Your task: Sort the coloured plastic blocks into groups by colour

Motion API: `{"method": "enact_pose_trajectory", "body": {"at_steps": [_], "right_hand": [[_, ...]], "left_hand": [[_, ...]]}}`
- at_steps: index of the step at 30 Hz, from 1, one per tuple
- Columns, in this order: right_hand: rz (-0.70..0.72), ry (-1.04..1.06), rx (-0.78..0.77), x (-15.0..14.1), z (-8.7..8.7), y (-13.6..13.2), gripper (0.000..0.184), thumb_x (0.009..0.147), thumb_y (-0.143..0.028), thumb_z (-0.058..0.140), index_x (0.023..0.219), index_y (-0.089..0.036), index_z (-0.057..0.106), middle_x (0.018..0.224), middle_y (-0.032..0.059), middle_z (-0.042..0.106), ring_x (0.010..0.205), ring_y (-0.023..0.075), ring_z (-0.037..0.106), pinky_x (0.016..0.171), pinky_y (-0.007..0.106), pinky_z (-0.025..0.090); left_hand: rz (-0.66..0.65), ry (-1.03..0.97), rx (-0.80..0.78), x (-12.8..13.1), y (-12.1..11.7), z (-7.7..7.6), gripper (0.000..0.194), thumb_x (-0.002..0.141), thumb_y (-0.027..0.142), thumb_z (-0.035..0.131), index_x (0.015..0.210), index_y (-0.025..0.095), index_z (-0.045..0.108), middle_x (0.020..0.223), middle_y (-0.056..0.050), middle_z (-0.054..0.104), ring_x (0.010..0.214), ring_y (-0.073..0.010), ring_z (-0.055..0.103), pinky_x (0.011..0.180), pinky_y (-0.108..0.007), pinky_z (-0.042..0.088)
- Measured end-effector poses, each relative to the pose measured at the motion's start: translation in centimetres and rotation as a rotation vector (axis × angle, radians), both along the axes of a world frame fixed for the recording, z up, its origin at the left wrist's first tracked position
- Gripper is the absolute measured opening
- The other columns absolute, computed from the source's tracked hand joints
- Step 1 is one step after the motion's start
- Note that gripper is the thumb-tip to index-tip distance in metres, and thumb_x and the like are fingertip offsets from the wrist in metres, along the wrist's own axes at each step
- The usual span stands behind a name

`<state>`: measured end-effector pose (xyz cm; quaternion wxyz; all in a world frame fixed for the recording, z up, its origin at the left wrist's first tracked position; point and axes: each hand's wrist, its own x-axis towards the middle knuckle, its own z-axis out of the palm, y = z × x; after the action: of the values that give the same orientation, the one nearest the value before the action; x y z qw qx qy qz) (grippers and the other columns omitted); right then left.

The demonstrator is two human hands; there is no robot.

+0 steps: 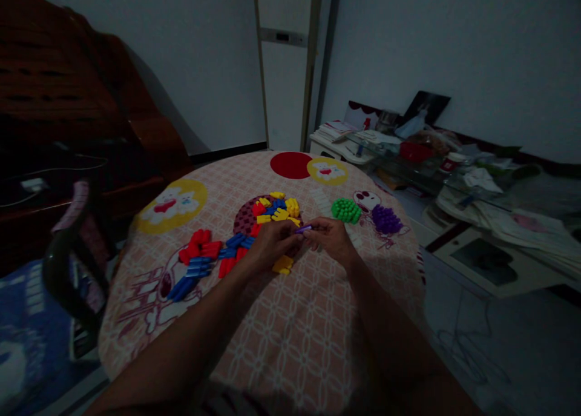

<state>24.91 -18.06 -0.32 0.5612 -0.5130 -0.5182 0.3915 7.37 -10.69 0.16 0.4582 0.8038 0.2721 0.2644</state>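
Observation:
A small purple plastic stick (303, 229) is held above the middle of the round table. My left hand (276, 241) pinches its left end, and my right hand (332, 237) has its fingers closed on the right end. Close by my left hand lie yellow plastic pieces (293, 208), blue pieces (196, 267) and red pieces (211, 249), loosely spread. To the right of my right hand sit a cluster of green knobbly pieces (346, 211) and a cluster of purple ones (387, 220). Pale, whitish pieces (320, 199) lie behind the hands, hard to make out.
A patterned cloth covers the round table (290, 343). At the left stand a chair (68, 264) and a wooden bench (149, 137). Along the right wall runs a cluttered low cabinet (472, 252). A tall white appliance (285, 89) stands in the back corner.

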Motion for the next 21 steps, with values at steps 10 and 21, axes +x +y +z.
{"method": "enact_pose_trajectory", "body": {"at_steps": [10, 21], "right_hand": [[0.014, -0.202, -0.005, 1.5, 0.4, -0.6, 0.023, 0.072, -0.037, 0.075, 0.081, -0.016, 0.075, 0.069, 0.0003, 0.067, 0.059, 0.0116, 0.058, 0.055, 0.023, 0.045], [-0.562, 0.007, 0.149, 9.0, 0.3, -2.0, 0.03, 0.067, -0.036, 0.076, 0.089, -0.015, 0.074, 0.064, 0.0004, 0.067, 0.052, 0.0133, 0.061, 0.05, 0.026, 0.05]], "left_hand": [[0.006, -0.158, -0.184, 0.5, -0.5, -0.1, 0.024, 0.082, 0.038, 0.064, 0.079, 0.015, 0.061, 0.062, 0.0, 0.064, 0.052, -0.0127, 0.06, 0.05, -0.022, 0.047], [0.034, -0.202, -0.044, 0.4, 0.3, -1.1, 0.025, 0.083, 0.038, 0.065, 0.095, 0.016, 0.071, 0.088, -0.005, 0.075, 0.074, -0.018, 0.07, 0.065, -0.026, 0.055]]}}
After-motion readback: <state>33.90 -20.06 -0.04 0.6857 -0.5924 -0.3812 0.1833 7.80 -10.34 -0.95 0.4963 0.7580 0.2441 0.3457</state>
